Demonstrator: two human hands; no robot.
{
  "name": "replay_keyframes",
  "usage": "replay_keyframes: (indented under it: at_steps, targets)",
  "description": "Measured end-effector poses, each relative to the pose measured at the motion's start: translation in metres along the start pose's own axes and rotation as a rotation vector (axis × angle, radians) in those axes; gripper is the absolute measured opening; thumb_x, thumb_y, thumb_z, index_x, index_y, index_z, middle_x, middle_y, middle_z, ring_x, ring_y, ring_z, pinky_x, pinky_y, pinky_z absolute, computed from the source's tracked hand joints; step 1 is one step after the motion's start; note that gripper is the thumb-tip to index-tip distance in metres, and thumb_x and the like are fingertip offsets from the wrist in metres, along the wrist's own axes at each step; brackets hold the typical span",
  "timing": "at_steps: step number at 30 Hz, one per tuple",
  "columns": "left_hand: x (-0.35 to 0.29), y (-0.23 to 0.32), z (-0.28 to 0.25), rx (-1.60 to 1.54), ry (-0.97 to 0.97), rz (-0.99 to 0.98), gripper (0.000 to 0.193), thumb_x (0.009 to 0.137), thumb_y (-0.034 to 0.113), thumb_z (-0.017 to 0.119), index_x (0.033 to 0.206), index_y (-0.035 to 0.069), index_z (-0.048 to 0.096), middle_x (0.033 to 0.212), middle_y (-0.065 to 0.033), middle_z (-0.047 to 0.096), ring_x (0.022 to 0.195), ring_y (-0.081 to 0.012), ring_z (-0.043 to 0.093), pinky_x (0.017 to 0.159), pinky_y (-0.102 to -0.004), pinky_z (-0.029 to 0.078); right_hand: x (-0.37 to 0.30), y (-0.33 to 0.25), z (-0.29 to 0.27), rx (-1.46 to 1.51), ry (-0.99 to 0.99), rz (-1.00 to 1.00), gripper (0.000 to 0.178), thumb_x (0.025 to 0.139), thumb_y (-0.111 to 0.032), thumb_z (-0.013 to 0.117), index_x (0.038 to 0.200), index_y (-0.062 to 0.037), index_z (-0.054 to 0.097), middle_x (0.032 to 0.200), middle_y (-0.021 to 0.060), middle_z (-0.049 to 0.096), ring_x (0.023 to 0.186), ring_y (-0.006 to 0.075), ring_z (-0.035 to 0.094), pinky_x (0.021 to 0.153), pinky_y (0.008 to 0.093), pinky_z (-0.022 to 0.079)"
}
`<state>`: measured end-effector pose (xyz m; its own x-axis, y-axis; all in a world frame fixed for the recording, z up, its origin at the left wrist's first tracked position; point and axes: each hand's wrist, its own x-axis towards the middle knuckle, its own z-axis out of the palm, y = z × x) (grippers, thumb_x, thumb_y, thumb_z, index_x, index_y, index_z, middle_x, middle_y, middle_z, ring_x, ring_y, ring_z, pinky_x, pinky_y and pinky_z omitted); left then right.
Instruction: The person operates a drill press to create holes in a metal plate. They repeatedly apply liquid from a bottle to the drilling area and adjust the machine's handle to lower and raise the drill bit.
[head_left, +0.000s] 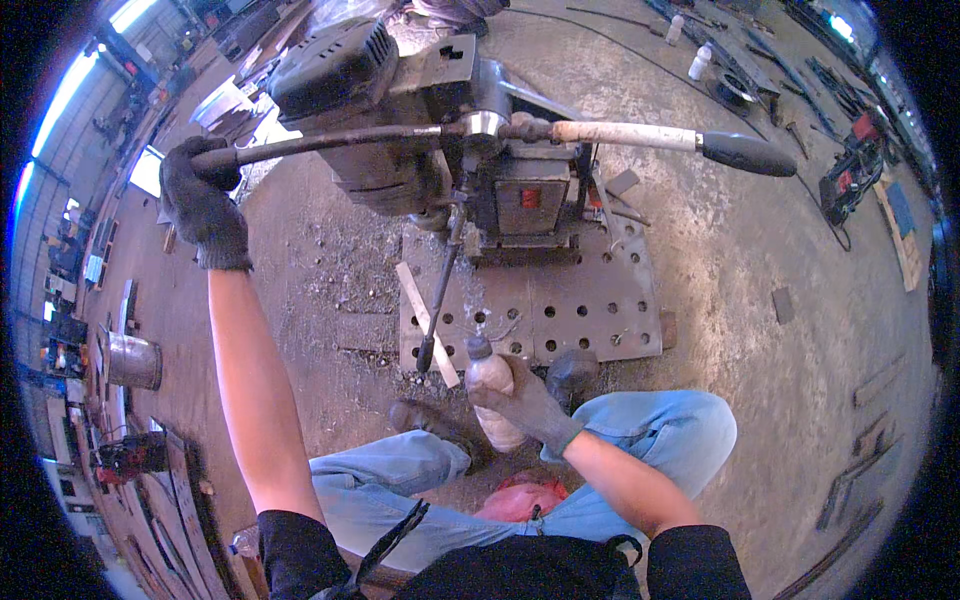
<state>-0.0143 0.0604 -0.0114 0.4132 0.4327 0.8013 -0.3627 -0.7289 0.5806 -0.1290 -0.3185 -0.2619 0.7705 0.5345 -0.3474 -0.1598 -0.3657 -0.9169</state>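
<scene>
Gloved in dark grey, the left hand (pixel 205 205) was closed around the end grip of a long black feed lever (pixel 340 142), while the right hand (pixel 530 405) grasped a plastic bottle (pixel 490 385) with pale contents. That bottle was tilted between the person's knees, its dark cap (pixel 479 347) toward the near edge of a perforated steel plate (pixel 600 310). On the plate stood a drilling machine, with a dark motor housing (pixel 335 75) at the left and a red switch (pixel 530 198) on its front. From its shiny hub (pixel 483 123), a whitish lever (pixel 625 135) with a black grip reached out rightward, and a third lever (pixel 450 275) slanted down near a wooden strip (pixel 425 325). Metal chips (pixel 335 270) littered the floor left of the plate; a reddish plastic bag (pixel 520 500) showed between the thighs.
</scene>
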Motion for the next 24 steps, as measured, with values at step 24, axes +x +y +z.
replay_keyframes:
  at_steps: [24]
  targets:
    - [-0.007, 0.013, 0.011, -0.198, 0.190, -0.127, 0.036, 0.099, 0.030, 0.042, 0.093, 0.002, 0.064, 0.075, -0.0108, 0.064, 0.055, -0.0166, 0.057, 0.046, -0.0285, 0.045, -0.001, -0.011, -0.008, 0.121, 0.011, 0.075, 0.070, 0.084, -0.057, 0.066, 0.121, 0.0015, 0.060, 0.116, 0.0183, 0.065, 0.109, 0.0269, 0.061, 0.096, 0.0372, 0.046]
